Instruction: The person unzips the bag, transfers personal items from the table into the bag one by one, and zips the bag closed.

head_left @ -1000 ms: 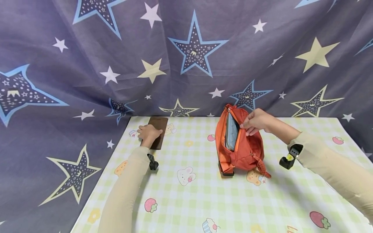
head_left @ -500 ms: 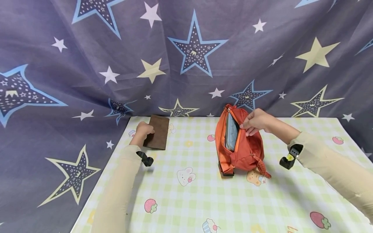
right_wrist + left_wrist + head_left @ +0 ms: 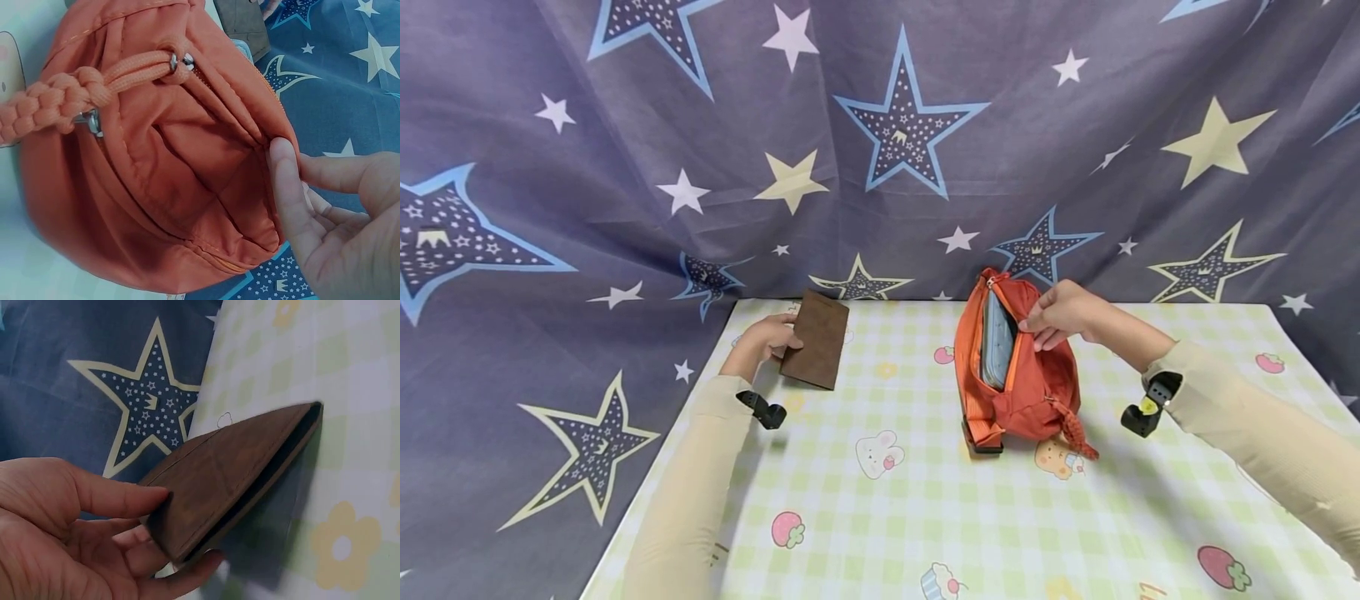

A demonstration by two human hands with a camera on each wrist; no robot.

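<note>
My left hand point(image 3: 765, 339) pinches a brown leather wallet point(image 3: 817, 343) by its near-left edge, at the back left of the table. In the left wrist view the folded wallet point(image 3: 219, 472) is tilted, with the thumb on its upper face and fingers beneath. A shadow falls on the cloth below it. My right hand point(image 3: 1065, 313) pinches the rim of an orange-red sling bag point(image 3: 1037, 400), its zipped mouth pulled wide. Inside that mouth sits a light blue case point(image 3: 997, 342). In the right wrist view, thumb and forefinger grip the bag's fabric point(image 3: 206, 144).
A green-checked tablecloth point(image 3: 880, 542) with cartoon prints covers the table. Behind and to the left hangs a dark star-patterned curtain point(image 3: 880, 225). The bag's strap buckle point(image 3: 985, 442) and braided cord point(image 3: 1075, 429) lie toward the front of it.
My left hand has shifted from over the wallet to its left edge and now pinches it, lifting and tilting it slightly rightward. The right hand and bag hold still.
</note>
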